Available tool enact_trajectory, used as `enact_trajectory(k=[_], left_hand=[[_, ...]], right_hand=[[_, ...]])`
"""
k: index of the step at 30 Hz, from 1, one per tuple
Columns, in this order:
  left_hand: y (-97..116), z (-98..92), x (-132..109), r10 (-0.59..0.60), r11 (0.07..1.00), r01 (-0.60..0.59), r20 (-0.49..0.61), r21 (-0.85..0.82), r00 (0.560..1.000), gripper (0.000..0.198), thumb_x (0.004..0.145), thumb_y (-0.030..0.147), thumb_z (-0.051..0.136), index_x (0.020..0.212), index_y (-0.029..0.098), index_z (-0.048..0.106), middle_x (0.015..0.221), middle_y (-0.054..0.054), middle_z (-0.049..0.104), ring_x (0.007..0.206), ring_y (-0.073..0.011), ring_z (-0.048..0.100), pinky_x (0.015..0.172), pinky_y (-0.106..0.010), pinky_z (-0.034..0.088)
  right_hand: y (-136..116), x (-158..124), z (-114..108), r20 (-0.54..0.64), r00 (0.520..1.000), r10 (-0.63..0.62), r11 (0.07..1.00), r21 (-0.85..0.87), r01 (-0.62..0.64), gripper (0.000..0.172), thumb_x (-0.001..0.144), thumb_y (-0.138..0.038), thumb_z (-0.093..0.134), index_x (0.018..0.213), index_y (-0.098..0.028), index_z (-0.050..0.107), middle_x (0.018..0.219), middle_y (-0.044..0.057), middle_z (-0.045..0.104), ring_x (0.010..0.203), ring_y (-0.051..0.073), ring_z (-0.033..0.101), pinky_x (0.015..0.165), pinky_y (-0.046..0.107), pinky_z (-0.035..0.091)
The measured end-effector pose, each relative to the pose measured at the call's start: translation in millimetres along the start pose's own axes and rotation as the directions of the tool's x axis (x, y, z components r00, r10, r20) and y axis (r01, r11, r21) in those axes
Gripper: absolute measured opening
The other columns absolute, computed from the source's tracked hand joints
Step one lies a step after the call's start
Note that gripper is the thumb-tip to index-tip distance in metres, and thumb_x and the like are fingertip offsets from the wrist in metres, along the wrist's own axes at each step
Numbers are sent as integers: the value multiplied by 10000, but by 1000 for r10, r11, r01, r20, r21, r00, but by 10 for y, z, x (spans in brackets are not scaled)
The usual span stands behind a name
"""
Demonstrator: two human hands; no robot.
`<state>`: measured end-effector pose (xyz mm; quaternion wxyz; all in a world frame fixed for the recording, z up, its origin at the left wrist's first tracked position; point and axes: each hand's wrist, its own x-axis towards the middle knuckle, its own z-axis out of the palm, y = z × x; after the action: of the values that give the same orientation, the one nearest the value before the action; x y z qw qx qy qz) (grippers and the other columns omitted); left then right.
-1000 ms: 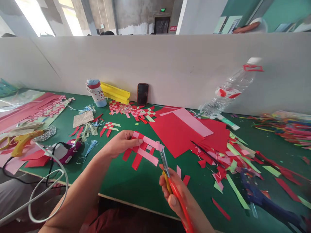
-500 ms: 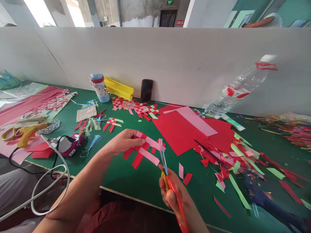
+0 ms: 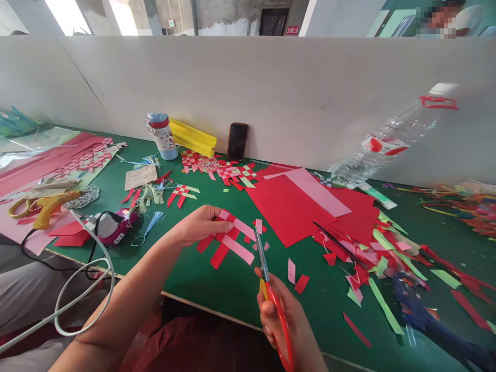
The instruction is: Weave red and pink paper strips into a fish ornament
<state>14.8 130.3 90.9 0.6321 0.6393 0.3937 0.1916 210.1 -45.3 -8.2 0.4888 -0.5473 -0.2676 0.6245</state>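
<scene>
My left hand (image 3: 203, 227) pinches a woven piece of red and pink paper strips (image 3: 232, 240) between thumb and fingers, held above the green table. Its loose strip ends point down and to the right. In my right hand (image 3: 281, 310) is a pair of scissors (image 3: 279, 310) with red and yellow handles. Their blades look closed and point up, close to the end of the upper pink strip. A small pink scrap is just right of the blades. Cut pink and red scraps (image 3: 301, 283) lie on the table right of the scissors.
Red paper sheets (image 3: 279, 206) lie ahead, with a heap of scraps (image 3: 382, 253) to the right. A dark blue tool (image 3: 422, 315) rests at the right front. A yellow glue gun (image 3: 50, 209), cables and tassels lie left. A bottle (image 3: 387, 139) leans against the white partition (image 3: 240, 77).
The tip of the upper pink strip has come off, and a small pink scrap is now right of the blades. The scissors have closed. The view has shifted slightly.
</scene>
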Motion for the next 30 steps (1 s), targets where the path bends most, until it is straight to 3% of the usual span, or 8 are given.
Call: enact_trajectory(k=[6,11,15,21,30], left_hand=[[129,-107,-21,31,999,-25,-176,31,984,235,791,378,670,771,144,694,631,0,629,511,-80,515,455,-170,369],[249,-134,7,118,988,-139,-256,-65,959,248,769,377,701,779,129,712,701,-38,685,574,-100,580,528,-187,450],[278,-65,38,142,980,-167,-214,-106,966,235,773,362,698,773,128,720,698,-44,696,561,-99,585,532,-192,463],[219,9,56,90,996,-92,-119,-11,989,241,802,363,657,847,137,731,722,-43,708,577,-113,612,523,-199,464],[212,24,45,50,998,-45,-101,53,994,261,795,374,638,894,153,735,716,-31,703,566,-117,608,495,-197,451]], right_hand=[[-197,-252,-6,37,984,-172,977,-121,175,707,724,-727,623,1276,-295,538,849,17,542,538,75,360,469,223,327],[-265,-355,95,115,987,-108,992,-57,115,751,626,-769,675,1231,-340,556,905,14,514,640,106,406,536,231,355],[-244,-315,138,146,982,-122,987,-83,135,758,619,-789,662,1233,-364,537,947,13,495,617,102,361,501,230,329],[-280,-250,173,148,977,-151,982,-91,166,748,612,-780,677,1214,-355,548,894,1,491,562,81,316,499,234,333],[-334,-289,203,66,992,-105,989,-99,112,794,585,-795,683,1191,-290,592,848,8,525,626,104,416,565,237,384]])
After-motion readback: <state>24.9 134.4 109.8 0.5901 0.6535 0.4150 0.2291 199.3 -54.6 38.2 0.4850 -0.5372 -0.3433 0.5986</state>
